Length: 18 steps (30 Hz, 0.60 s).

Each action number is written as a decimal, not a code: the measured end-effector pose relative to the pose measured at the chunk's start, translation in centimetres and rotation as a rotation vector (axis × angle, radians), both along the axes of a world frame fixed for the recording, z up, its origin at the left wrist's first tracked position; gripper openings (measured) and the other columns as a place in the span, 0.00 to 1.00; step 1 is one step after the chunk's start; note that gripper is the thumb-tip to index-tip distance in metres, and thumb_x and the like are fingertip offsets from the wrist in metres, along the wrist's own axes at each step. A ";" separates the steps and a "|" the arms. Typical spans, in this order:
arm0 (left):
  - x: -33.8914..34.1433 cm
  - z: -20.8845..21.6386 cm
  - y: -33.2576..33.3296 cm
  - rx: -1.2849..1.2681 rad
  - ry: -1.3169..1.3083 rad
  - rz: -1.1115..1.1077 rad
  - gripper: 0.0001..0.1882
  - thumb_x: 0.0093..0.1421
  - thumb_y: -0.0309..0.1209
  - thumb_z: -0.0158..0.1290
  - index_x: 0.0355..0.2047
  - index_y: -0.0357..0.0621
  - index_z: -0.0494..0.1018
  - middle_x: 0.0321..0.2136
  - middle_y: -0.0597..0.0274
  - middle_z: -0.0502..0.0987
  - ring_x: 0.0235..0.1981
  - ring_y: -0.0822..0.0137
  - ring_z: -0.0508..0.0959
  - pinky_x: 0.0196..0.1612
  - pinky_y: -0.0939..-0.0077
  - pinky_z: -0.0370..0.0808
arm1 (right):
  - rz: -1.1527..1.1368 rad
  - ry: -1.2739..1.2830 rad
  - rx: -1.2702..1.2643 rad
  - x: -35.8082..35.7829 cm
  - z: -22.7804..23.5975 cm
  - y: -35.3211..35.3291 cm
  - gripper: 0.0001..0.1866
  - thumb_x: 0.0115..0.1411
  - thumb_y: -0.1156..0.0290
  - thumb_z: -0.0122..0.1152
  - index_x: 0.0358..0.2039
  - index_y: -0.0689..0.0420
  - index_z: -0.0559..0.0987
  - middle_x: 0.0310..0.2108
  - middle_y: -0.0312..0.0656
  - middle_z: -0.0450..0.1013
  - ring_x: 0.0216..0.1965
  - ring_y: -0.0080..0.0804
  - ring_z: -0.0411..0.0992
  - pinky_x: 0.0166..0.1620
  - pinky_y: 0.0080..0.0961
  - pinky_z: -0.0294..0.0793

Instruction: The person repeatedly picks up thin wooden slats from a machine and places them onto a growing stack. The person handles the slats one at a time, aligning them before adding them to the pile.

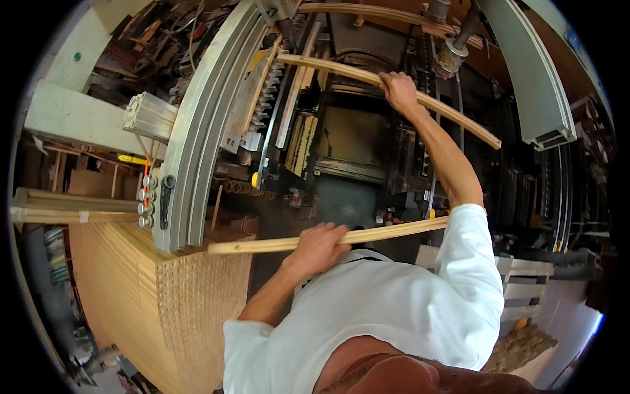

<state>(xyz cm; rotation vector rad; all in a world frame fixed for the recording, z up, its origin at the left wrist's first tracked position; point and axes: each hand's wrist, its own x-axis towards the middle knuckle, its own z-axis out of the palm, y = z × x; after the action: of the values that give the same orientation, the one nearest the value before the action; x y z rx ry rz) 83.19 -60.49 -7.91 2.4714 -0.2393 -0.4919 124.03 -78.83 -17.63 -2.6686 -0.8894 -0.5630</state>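
Close to my body, my left hand (319, 248) is closed around a pale wooden strip (397, 232), left of its middle. That strip lies crosswise in front of my white shirt, and my right arm covers its right end. Reaching forward, my right hand (399, 89) is closed on a second wooden strip (459, 119). This one slants across the machine frame (348, 169), its right end nearer to me. Whether it rests on the machine's rails or is lifted off them, I cannot tell.
A tall stack of wooden boards (118, 276) stands at the left, below an upright aluminium profile (209, 138). Another grey beam (535, 72) rises at the right. One more wooden strip (367, 10) lies across the far end. A pallet (525, 279) is at the lower right.
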 end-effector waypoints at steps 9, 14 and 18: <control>-9.0 4.3 1.0 -0.014 0.093 0.397 0.19 0.56 0.38 0.62 0.46 0.42 0.77 0.34 0.50 0.79 0.39 0.48 0.79 0.42 0.58 0.75 | -0.138 -0.180 -0.174 8.0 0.3 -1.4 0.13 0.57 0.68 0.56 0.42 0.50 0.82 0.39 0.42 0.79 0.45 0.44 0.73 0.47 0.41 0.68; -10.7 5.1 0.8 -0.057 0.080 0.563 0.21 0.54 0.33 0.65 0.47 0.37 0.78 0.35 0.48 0.80 0.37 0.51 0.80 0.40 0.66 0.75 | -0.102 -0.120 -0.222 8.3 0.9 -0.3 0.12 0.57 0.70 0.57 0.41 0.53 0.82 0.39 0.43 0.79 0.46 0.44 0.73 0.48 0.41 0.68; -11.5 5.0 0.6 -0.079 0.036 0.615 0.21 0.55 0.32 0.65 0.47 0.36 0.77 0.36 0.50 0.80 0.37 0.54 0.80 0.40 0.67 0.75 | -0.129 -0.093 -0.276 8.7 1.0 1.3 0.11 0.57 0.72 0.56 0.39 0.56 0.83 0.40 0.44 0.80 0.46 0.44 0.73 0.49 0.41 0.68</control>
<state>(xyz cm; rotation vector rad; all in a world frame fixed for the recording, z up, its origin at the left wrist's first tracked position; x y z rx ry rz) 71.69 -59.89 -2.93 2.2958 0.4962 -0.2518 132.69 -77.50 -16.63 -2.9878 -0.8810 -0.6399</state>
